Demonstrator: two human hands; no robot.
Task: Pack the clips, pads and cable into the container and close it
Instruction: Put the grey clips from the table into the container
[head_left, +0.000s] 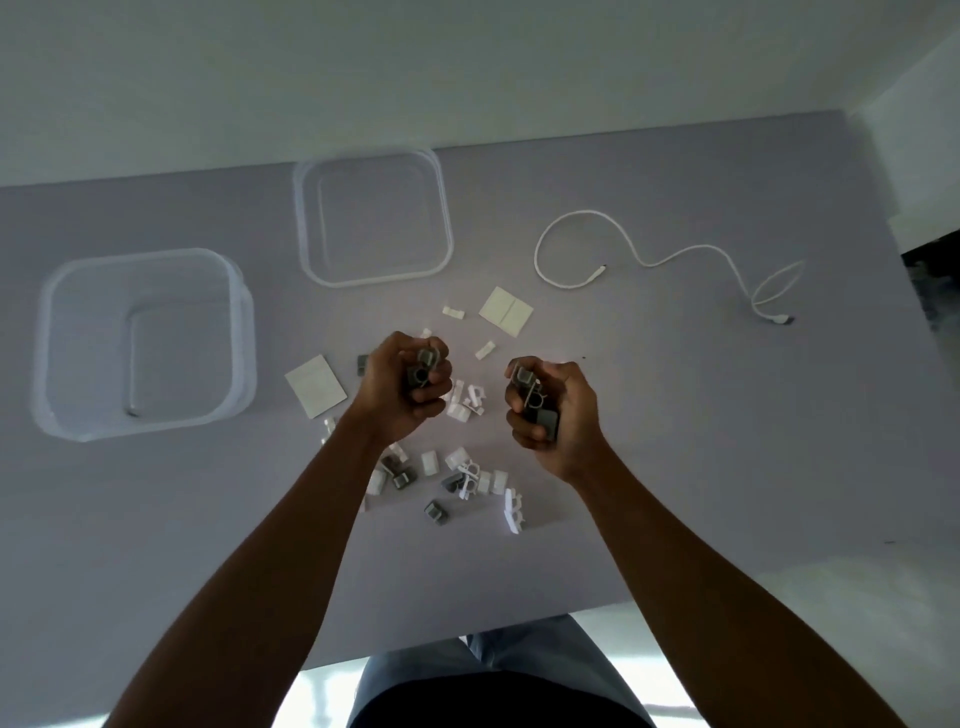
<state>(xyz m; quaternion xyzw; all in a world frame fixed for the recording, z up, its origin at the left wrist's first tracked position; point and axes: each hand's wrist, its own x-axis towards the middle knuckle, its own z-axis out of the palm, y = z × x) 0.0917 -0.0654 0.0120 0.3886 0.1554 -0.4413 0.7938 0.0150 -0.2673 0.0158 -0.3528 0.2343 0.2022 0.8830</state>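
Left hand (402, 387) fingers curled tight round several grey clips (425, 368). Right hand (550, 410) likewise grips bunch of grey and white clips (535, 410). Both hands above table (727, 441). More loose clips (457, 478) scattered beneath and between wrists. Square adhesive pads (505, 312) near, beyond hands. Clear container (143, 340) at left, open; lid (371, 221) behind it. White cable (670, 254) lies well apart at right.

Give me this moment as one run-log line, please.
left hand: grips clips | right hand: grips clips | container: open, empty | lid: off | cable, pads: on table
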